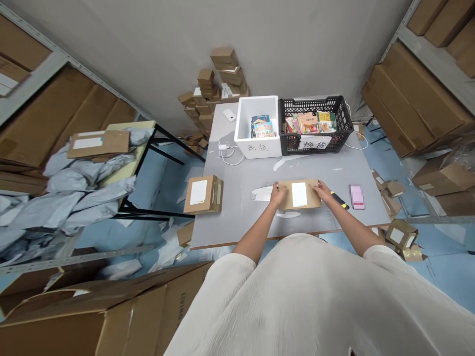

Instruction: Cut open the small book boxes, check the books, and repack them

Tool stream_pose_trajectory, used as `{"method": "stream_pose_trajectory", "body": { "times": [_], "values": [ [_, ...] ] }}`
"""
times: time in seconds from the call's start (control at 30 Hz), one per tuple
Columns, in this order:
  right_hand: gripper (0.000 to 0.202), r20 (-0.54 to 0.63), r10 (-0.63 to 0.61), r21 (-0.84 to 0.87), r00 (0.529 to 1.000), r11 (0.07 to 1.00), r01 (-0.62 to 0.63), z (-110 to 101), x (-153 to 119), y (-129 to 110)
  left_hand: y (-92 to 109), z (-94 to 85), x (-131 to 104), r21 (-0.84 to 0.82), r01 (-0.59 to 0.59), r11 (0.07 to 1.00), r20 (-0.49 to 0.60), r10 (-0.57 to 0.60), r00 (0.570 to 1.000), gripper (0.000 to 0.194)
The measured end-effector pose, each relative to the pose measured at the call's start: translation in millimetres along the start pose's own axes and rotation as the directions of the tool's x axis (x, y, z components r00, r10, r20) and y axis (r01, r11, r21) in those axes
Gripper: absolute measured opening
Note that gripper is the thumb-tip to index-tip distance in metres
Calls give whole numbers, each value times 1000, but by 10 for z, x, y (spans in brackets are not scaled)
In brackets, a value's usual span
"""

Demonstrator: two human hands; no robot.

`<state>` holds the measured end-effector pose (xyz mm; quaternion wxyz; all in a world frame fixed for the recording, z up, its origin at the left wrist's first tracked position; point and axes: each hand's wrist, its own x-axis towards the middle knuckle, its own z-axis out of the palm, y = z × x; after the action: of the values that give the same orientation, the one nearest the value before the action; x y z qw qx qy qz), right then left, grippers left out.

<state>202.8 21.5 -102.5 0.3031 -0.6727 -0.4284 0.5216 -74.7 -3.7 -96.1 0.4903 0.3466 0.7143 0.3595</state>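
Near the front edge of the grey table [237, 198], a flat brown cardboard box [313, 195] with a white label lies between my hands. My left hand [277, 194] grips its left end, thumb on top. At the right end, my right hand [323, 191] is closed on the same box. A black and yellow box cutter [339, 200] lies just right of my right hand. Farther right is a phone [356, 197] with a pink screen. At the table's left edge sits another labelled cardboard box [200, 195].
A white foam box [259, 148] and a black crate [315, 146], both with books, stand at the table's back. Side table [128, 170] at left bears grey mailing bags [100, 198]. Stacked boxes [224, 74] lean by the wall; a large open carton [148, 316] is near my left.
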Motion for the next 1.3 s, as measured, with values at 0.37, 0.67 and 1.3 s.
{"method": "stream_pose_trajectory", "body": {
  "times": [0.37, 0.67, 1.3],
  "values": [
    [69, -254, -137, -10, 957, 990, 139, -88, 34, -56, 78, 60, 38, -47, -114, 992, -126, 108, 986, 56],
    [47, -275, -170, -51, 947, 986, 162, -124, -92, 209, -274, 42, -14, 45, -138, 989, -141, 143, 980, 41],
    [59, -112, -398, -98, 911, 916, 388, 310, -501, -502, 311, -214, -366, 311, -361, 879, -135, 417, 899, 34]
  ]
}}
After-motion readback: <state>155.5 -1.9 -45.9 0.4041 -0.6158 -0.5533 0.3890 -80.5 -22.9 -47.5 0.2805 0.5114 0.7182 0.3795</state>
